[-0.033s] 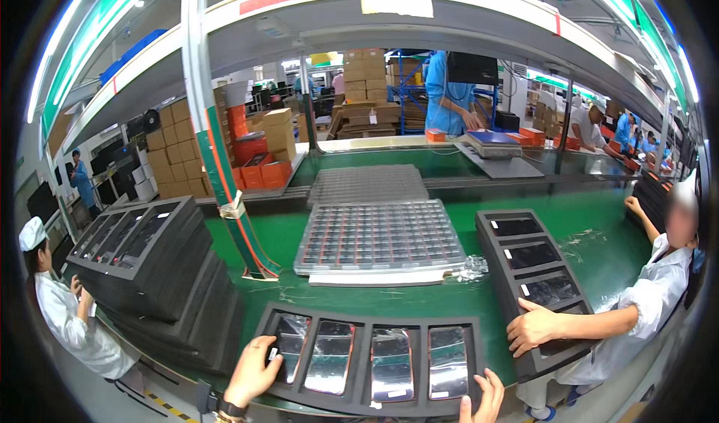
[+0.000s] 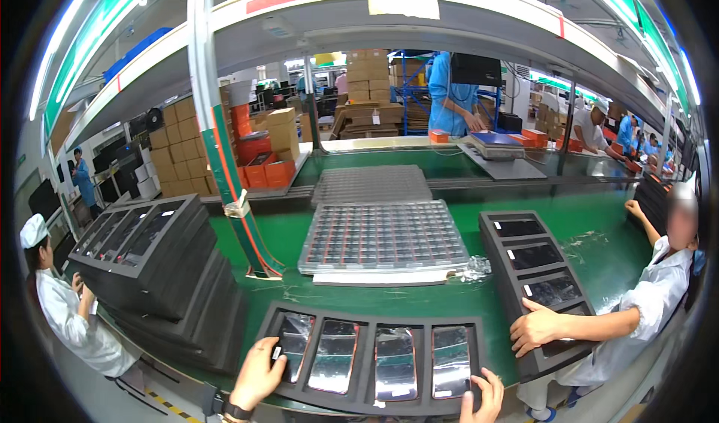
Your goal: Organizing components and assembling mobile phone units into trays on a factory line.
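Note:
A black foam tray [image 2: 365, 348] lies at the near edge of the green bench. Its several pockets each hold a dark glossy smartphone [image 2: 395, 363] under clear film, with a small white label. My left hand [image 2: 256, 376] grips the tray's left end, its fingertips beside the label of the leftmost phone [image 2: 297, 340]. At the opposite end, my right hand [image 2: 485, 399] has thumb and fingers curled against the tray's right rim; part of it falls below the picture.
Tall black foam trays [image 2: 161, 273] are stacked at left. Clear plastic trays [image 2: 386, 236] with many small cells lie beyond mine. On the right, a co-worker's hand [image 2: 535, 325] rests on another foam tray [image 2: 490, 273]. A metal post [image 2: 225, 146] rises left of centre.
The whole view has shifted very slightly. Both hands keep their places on the foam tray.

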